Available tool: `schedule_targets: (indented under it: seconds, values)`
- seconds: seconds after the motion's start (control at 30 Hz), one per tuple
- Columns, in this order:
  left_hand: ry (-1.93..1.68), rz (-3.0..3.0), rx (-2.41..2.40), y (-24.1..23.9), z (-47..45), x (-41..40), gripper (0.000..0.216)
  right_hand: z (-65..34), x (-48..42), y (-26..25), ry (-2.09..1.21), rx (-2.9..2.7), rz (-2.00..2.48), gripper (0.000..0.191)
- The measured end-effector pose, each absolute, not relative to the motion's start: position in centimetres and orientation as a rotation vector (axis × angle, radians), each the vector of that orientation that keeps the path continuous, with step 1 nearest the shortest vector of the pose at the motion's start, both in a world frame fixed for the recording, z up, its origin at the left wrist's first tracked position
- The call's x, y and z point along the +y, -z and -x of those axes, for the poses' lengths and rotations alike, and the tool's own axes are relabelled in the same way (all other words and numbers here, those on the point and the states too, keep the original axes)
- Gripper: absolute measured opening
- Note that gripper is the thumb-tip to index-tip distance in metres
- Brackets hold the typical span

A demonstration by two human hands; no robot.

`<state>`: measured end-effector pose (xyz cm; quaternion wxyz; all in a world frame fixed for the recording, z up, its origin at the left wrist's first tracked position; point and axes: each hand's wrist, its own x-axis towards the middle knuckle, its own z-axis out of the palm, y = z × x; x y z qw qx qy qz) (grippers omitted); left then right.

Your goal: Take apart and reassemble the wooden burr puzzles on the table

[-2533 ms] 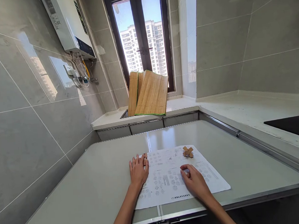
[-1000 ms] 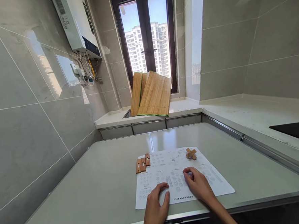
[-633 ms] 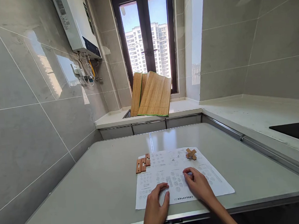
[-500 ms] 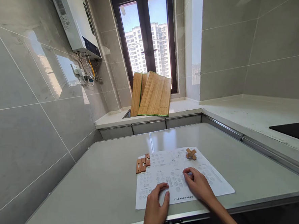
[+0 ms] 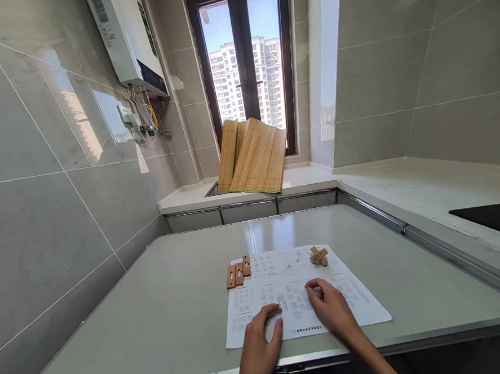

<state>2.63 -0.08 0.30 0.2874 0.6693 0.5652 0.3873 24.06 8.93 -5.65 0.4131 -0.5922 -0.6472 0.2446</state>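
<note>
A white printed sheet (image 5: pixel 370 313) lies on the table, covered with small line drawings and text that appears upside down. My left hand (image 5: pixel 261 338) rests at its near edge, fingers curved and thumb apart, with nothing held. On the sheet's right half lies my right hand (image 5: pixel 332 309), loosely bent, a gap showing between thumb and forefinger; it holds nothing. Beyond it, near the sheet's far right corner, sits an interlocked wooden burr puzzle (image 5: pixel 319 256). Three flat wooden pieces with cut-outs, the nearest one a notched block (image 5: pixel 230 277), stand side by side at the sheet's left edge.
The pale table (image 5: pixel 156 317) has a metal rim and a centre seam. Behind it runs a white counter (image 5: pixel 308 176) with a folded bamboo mat (image 5: pixel 259 158) leaning by the window. A black cooktop (image 5: pixel 495 220) is at right; a water heater (image 5: pixel 129 42) hangs left.
</note>
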Motion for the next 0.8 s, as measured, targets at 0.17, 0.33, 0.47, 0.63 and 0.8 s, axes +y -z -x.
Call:
schedule_targets:
  seconds: [0.17, 0.33, 0.47, 0.63, 0.8]
  values:
    - [-1.039, -1.781, 1.528, -0.4, -2.7, -0.1, 0.03, -24.0, 9.0, 5.7, -0.621, -1.621, 1.484, 0.028]
    - [-1.037, -1.777, 1.521, -0.3, -2.6, -0.1, 0.031, -24.0, 9.0, 5.6, -0.636, -1.606, 1.477, 0.028]
    - [-1.067, -1.771, 1.516, -0.2, -2.6, -0.1, 0.031, -24.1, 8.9, 5.6, -0.659, -1.584, 1.474, 0.027]
    - [-1.062, -1.771, 1.519, -0.2, -2.6, -0.2, 0.031, -24.2, 9.2, 5.7, -0.729, -1.529, 1.464, 0.027]
    - [-1.037, -1.763, 1.534, -0.4, -2.6, -0.3, 0.031, -25.2, 11.3, 5.7, -0.808, -1.438, 1.438, 0.036]
